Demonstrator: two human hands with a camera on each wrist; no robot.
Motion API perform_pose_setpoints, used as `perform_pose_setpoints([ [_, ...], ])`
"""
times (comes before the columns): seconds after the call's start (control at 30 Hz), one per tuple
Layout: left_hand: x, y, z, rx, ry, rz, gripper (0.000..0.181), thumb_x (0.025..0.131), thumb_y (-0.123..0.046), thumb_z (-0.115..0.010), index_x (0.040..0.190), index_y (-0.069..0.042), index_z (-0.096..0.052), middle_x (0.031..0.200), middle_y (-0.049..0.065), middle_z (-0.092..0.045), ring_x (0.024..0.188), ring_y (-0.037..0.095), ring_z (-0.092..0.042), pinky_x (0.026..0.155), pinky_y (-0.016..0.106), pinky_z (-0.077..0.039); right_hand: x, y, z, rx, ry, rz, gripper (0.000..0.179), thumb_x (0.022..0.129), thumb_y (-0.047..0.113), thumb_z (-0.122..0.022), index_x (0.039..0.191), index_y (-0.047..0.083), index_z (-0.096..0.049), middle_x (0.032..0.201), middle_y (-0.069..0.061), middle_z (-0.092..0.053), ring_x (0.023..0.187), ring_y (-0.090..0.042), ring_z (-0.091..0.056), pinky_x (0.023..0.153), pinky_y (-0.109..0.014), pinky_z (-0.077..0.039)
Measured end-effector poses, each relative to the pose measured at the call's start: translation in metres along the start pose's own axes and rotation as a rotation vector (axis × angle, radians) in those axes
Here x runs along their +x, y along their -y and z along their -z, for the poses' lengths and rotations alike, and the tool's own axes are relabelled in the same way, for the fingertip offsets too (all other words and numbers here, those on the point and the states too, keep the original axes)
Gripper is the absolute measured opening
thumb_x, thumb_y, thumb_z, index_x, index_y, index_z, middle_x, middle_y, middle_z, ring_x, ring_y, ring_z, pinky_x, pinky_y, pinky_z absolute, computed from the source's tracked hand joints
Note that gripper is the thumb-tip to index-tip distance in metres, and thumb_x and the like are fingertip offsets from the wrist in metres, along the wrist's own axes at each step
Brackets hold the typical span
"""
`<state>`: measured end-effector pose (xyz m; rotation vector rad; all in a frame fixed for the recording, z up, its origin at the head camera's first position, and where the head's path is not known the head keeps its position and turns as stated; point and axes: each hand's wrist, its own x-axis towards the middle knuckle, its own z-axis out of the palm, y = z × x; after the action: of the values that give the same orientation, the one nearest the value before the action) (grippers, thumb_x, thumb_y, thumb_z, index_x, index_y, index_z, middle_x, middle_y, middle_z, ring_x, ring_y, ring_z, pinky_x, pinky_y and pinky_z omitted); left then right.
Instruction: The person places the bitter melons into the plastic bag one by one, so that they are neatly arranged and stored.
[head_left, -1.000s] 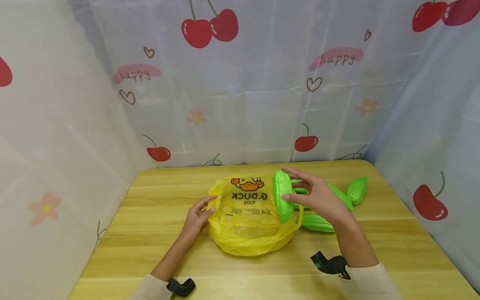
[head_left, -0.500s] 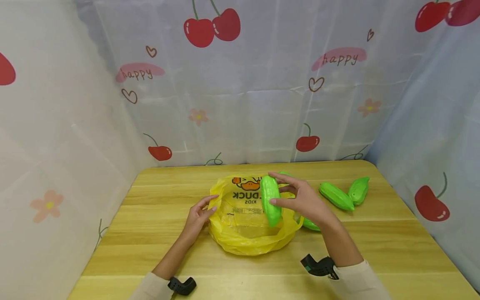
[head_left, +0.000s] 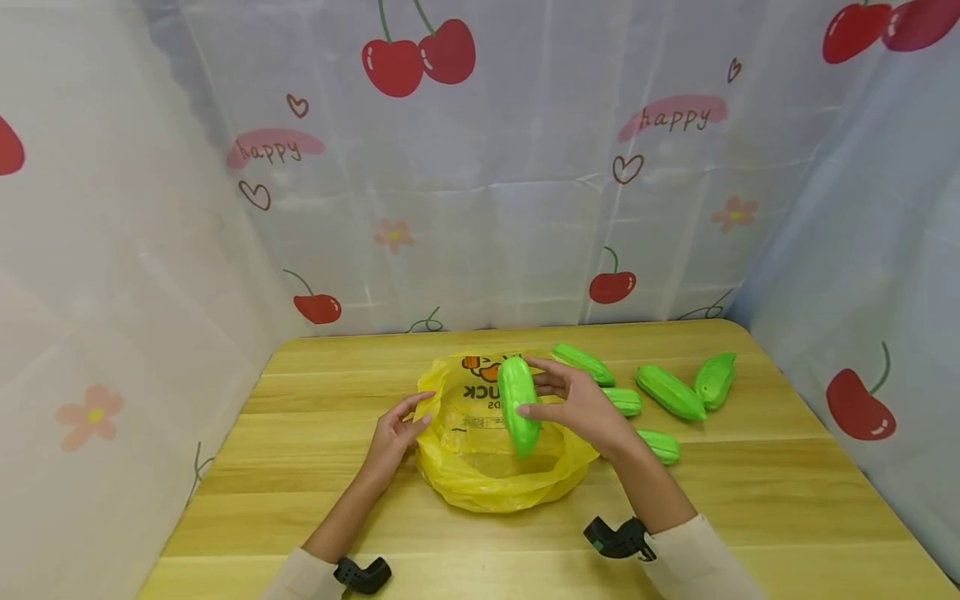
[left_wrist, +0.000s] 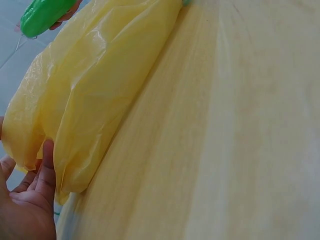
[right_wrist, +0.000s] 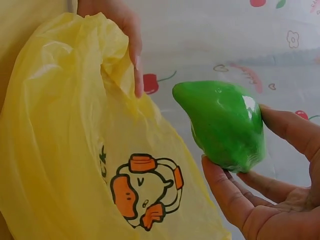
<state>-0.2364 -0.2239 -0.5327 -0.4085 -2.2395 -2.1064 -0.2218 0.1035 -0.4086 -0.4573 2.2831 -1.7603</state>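
In the head view my right hand (head_left: 581, 404) holds a bright green, ridged bitter melon (head_left: 517, 407) between thumb and fingers. The melon hangs upright over the mouth of a yellow plastic bag (head_left: 495, 493). Up close in the right wrist view, the bitter melon (right_wrist: 225, 125) is glossy with a pointed end, and fingertips grip its blunt end. My left hand (head_left: 392, 433) holds the bag's left rim with thumb and fingers. The left wrist view shows that hand (left_wrist: 30, 200) at the bag's edge (left_wrist: 85, 100). A duck print marks the bag's inner far wall.
Several more bitter melons lie right of the bag, among them one at the back (head_left: 585, 364), one farther right (head_left: 670, 392) and one nearer (head_left: 660, 446). The wooden table (head_left: 300, 467) ends at a cherry-printed curtain (head_left: 495, 250).
My right hand has carried the bitter melon leftward, from the bag's right rim to above its opening. The left hand stays at the left rim. More melons on the table show now.
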Motion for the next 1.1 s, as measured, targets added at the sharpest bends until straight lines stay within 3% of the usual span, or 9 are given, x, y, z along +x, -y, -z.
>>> perform_pose_setpoints([
  [0.33, 0.002, 0.001, 0.003, 0.000, 0.014, 0.001, 0.044, 0.103, -0.014, -0.061, 0.145, -0.006, -0.054, 0.158, 0.012, -0.038, 0.051, 0.005, -0.032, 0.050, 0.031, -0.034, 0.008, -0.010, -0.012, 0.034, 0.005, -0.017, 0.076, 0.086, 0.023, -0.084, 0.152, 0.018, -0.048, 0.131, -0.012, -0.061, 0.120, -0.030, -0.058, 0.097, -0.043, -0.052],
  [0.57, -0.006, -0.028, -0.006, -0.002, 0.028, 0.003, 0.045, 0.103, -0.010, -0.060, 0.144, 0.004, -0.051, 0.156, 0.020, -0.039, 0.054, 0.004, -0.034, 0.052, 0.029, -0.039, 0.012, -0.021, -0.021, 0.033, -0.015, -0.037, 0.074, 0.085, 0.024, -0.084, 0.150, 0.016, -0.050, 0.131, -0.011, -0.061, 0.117, -0.028, -0.059, 0.095, -0.043, -0.053],
  [0.67, -0.005, -0.022, -0.004, -0.002, 0.023, 0.037, 0.046, 0.102, -0.012, -0.062, 0.145, 0.001, -0.052, 0.155, 0.018, -0.041, 0.055, 0.004, -0.035, 0.054, 0.029, -0.040, 0.015, -0.025, -0.028, 0.035, -0.030, -0.056, 0.073, 0.084, 0.024, -0.085, 0.149, 0.018, -0.052, 0.132, -0.010, -0.061, 0.116, -0.027, -0.059, 0.094, -0.043, -0.053],
  [0.83, 0.001, -0.003, 0.001, 0.004, 0.008, 0.022, 0.044, 0.103, -0.012, -0.061, 0.145, -0.003, -0.054, 0.153, 0.017, -0.042, 0.052, 0.005, -0.033, 0.052, 0.032, -0.034, 0.024, -0.026, -0.038, 0.051, -0.038, -0.075, 0.074, 0.084, 0.023, -0.085, 0.150, 0.016, -0.051, 0.129, -0.011, -0.062, 0.115, -0.027, -0.060, 0.094, -0.043, -0.054],
  [1.1, 0.001, 0.001, -0.001, -0.005, -0.010, -0.017, 0.042, 0.101, -0.015, -0.064, 0.142, -0.008, -0.058, 0.146, 0.014, -0.049, 0.050, 0.004, -0.033, 0.049, 0.027, -0.032, 0.036, -0.025, -0.052, 0.053, -0.046, -0.100, 0.074, 0.086, 0.020, -0.083, 0.150, 0.009, -0.049, 0.129, -0.017, -0.063, 0.114, -0.030, -0.063, 0.091, -0.043, -0.056],
])
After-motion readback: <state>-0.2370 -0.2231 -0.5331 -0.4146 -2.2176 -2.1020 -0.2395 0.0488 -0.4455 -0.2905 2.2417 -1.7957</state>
